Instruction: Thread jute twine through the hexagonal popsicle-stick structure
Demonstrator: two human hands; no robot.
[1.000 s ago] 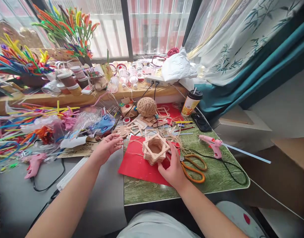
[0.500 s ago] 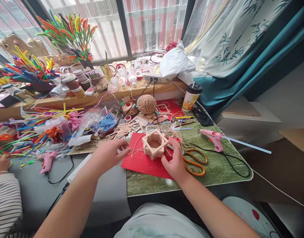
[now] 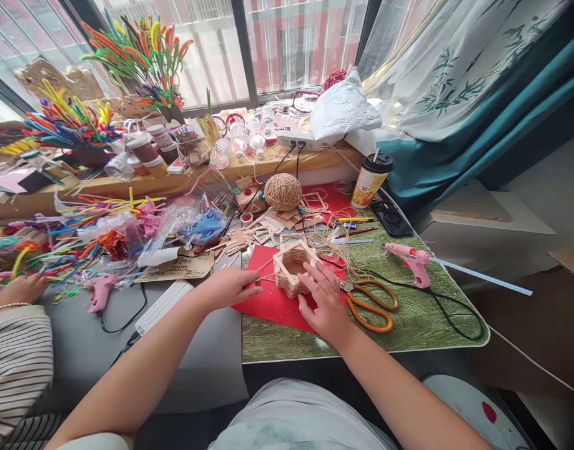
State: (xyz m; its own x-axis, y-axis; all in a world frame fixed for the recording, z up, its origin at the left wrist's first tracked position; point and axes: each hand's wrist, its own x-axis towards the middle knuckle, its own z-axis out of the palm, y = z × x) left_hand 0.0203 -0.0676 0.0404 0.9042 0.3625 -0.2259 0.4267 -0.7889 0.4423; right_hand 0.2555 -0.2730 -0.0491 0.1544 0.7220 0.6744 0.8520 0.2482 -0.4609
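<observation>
A hexagonal holder of stacked wooden frames [image 3: 287,275], with a star-shaped rim and a hollow middle, stands on a red sheet [image 3: 272,310]. My right hand [image 3: 325,303] lies against its near right side, fingers spread over the rim and thumb apart in front. To the holder's left, my left hand [image 3: 228,289] has thumb and fingers drawn together at a thin strand of twine [image 3: 267,277] that runs across the red sheet. Orange-handled scissors [image 3: 373,303] lie just right of my right hand, their blades partly hidden.
Behind the holder are a twine ball [image 3: 283,192] and loose wooden pieces [image 3: 240,240]. A pink glue gun [image 3: 415,265], phone [image 3: 392,217] and lidded cup [image 3: 371,181] stand or lie right. At left, another person's hand [image 3: 19,290] is near pipe cleaners and a second glue gun [image 3: 102,292].
My right hand has moved from beside the holder onto its rim. My left hand has lowered and moved right, its fingers closing at the twine. The view has shifted slightly.
</observation>
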